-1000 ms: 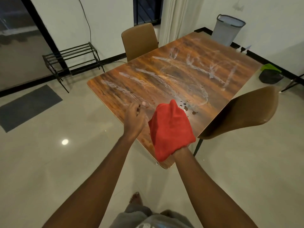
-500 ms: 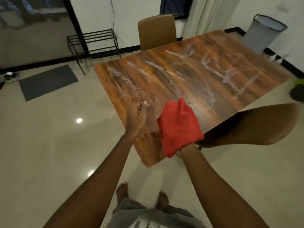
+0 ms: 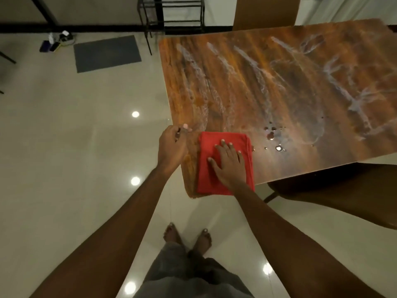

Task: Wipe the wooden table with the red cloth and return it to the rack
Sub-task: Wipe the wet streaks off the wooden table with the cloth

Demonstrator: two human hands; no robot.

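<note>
The folded red cloth (image 3: 223,143) lies flat on the near left corner of the wooden table (image 3: 268,82). My right hand (image 3: 228,163) presses down on it with fingers spread and straight. My left hand (image 3: 171,145) rests at the table's left edge beside the cloth, fingers loosely curled with nothing in them. White smear streaks run across the tabletop, and some water drops (image 3: 272,136) sit just right of the cloth. The black metal rack (image 3: 171,16) stands against the far wall.
A brown chair (image 3: 343,194) sits tucked at the table's near right side, another chair (image 3: 264,14) at the far side. A grey mat (image 3: 107,52) and small items (image 3: 55,43) lie on the tiled floor at left. My bare feet (image 3: 187,235) stand before the table corner.
My right hand, which held the cloth draped over it above the table, has laid it flat on the corner and now presses on top. The view tilted downward and closer.
</note>
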